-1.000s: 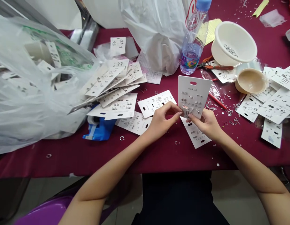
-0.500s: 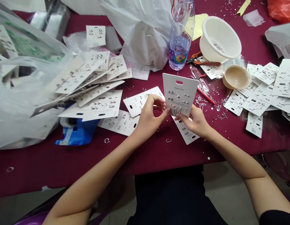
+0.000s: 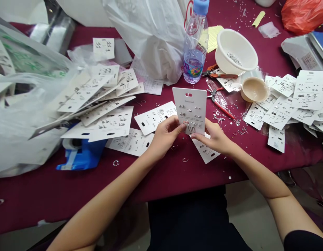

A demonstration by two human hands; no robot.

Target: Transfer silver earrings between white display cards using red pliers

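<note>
A white earring card with several pairs of small silver earrings stands nearly upright between my hands, over the table. My right hand grips its lower right corner, thumb on the front and the other fingers behind. At the lower left edge, my left hand pinches the card, its thumb tip by the lower earrings; the fingers behind are partly hidden. Beneath my hands lie more earring cards: one beyond my left hand, one to its left, and one partly under my right hand.
Piled earring cards lean over a blue tape dispenser at left. More cards lie at right. Behind are a water bottle, a white bowl, a beige bowl, red-handled pliers and a white plastic bag.
The card now faces me more squarely and sits slightly lower. My left hand has moved in from beside it onto its lower left edge. The whole view has shifted a little.
</note>
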